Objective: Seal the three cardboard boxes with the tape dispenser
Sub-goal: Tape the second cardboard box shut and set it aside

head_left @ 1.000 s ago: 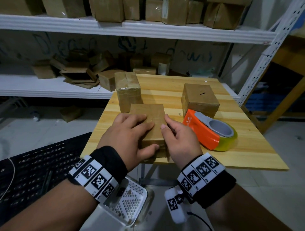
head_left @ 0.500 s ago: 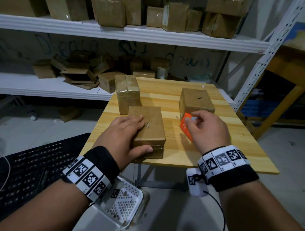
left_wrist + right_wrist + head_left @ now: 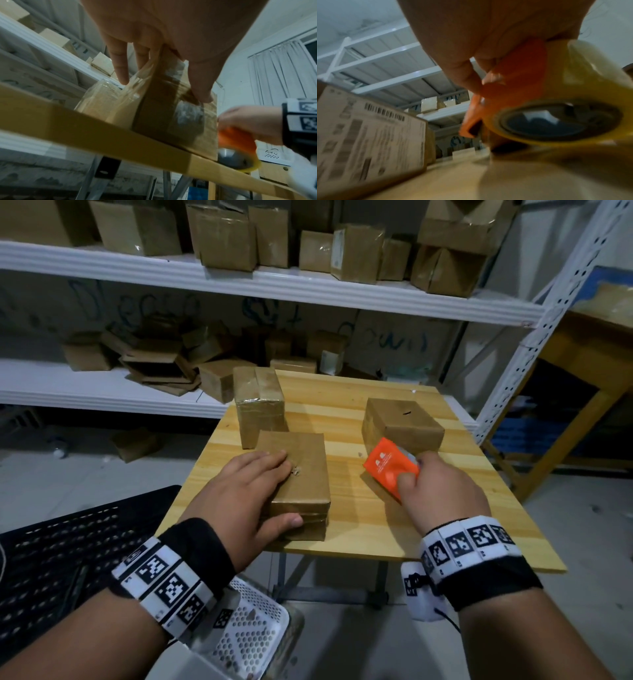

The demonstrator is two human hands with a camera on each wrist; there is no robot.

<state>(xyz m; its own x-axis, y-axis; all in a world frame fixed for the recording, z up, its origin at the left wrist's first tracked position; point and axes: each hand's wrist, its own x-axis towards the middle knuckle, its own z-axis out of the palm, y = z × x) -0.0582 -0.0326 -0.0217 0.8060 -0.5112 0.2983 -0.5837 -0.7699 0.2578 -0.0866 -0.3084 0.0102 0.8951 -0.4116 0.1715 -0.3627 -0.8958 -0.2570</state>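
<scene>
The right hand (image 3: pixel 442 494) has lifted the tape dispenser (image 3: pixel 390 465), orange with a yellowish roll, off the table (image 3: pixel 359 522), fingers curled round it, just right of the flat box (image 3: pixel 301 474). That taped brown box hasn't shifted; the left hand (image 3: pixel 246 494) lies spread flat on it, thumb against its near side.

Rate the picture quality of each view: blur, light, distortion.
Head view: dim, sharp, shelf lines bowed by the wide lens. Left wrist view: slightly soft, the left hand fills the top, the flat box is shaded. Right wrist view: heavily motion-blurred, the tape dispenser and box label are smeared.
</scene>
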